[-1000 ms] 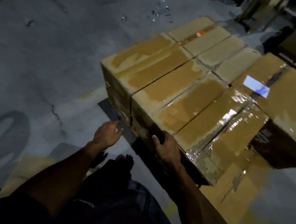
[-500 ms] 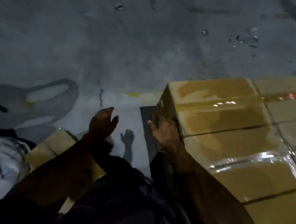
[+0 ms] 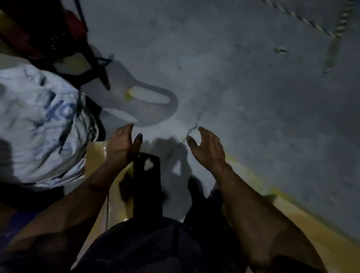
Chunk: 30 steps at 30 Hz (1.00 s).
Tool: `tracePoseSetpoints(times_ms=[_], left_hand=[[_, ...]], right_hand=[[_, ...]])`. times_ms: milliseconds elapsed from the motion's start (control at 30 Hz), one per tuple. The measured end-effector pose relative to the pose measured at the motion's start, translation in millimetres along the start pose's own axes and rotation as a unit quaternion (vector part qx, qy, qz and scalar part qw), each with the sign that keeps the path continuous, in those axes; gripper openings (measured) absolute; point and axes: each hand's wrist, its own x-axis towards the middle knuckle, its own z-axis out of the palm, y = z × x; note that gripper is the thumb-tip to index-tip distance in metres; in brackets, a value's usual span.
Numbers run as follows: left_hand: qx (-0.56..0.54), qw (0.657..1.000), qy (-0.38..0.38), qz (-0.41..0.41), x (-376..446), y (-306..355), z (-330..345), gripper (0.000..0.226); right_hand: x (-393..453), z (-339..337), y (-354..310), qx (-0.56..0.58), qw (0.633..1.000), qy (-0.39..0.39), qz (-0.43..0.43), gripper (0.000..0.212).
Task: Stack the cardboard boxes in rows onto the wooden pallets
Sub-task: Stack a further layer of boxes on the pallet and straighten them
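Neither the stacked boxes nor a wooden pallet is seen in this view, so how many rows are finished cannot be told. Nothing is carried, so it is judged that a next box has yet to be fetched.

The left hand (image 3: pixel 123 143) and the right hand (image 3: pixel 208 147) are held out in front of the body over the concrete floor (image 3: pixel 258 82), with the palms turned toward each other. The fingers of both are spread and only lightly bent, and nothing is held in either.

The only cardboard that can be made out is a brown cardboard surface (image 3: pixel 311 234) at the lower right, below the right forearm, and a similar tan piece (image 3: pixel 97 150) just under the left wrist. Both are blurred and dim. Whether they are whole boxes or flat sheets cannot be told.

At the left a white printed sack (image 3: pixel 27 120) lies on the floor, and a dark frame (image 3: pixel 52 34) is seen behind it.
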Motion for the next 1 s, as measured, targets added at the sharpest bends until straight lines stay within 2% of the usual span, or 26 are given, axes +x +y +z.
tracePoseSetpoints(times_ms=[167, 433, 733, 900, 1000], left_hand=[[-0.024, 0.990, 0.052, -0.128, 32.9, 9.6, 10.2, 0.069], [-0.038, 0.962, 0.124, -0.240, 44.0, 34.5, 4.5, 0.072], [-0.098, 0.896, 0.194, -0.387, 63.1, -3.6, -1.0, 0.076], [-0.126, 0.859, 0.211, -0.450, 102.0, -32.9, -14.6, 0.062], [-0.156, 0.835, 0.216, -0.482, 123.2, -50.8, -32.8, 0.069]], right_hand=[[80.8, -21.8, -9.0, -0.008, 0.993, -0.085, -0.081, 0.071], [164.5, -54.7, -52.4, -0.067, 0.962, -0.178, -0.196, 0.072], [237.6, -28.3, -164.3, -0.157, 0.884, -0.268, -0.350, 0.071], [281.6, 13.4, -236.9, -0.207, 0.839, -0.273, -0.423, 0.074], [299.9, 33.8, -281.5, -0.230, 0.811, -0.293, -0.451, 0.074]])
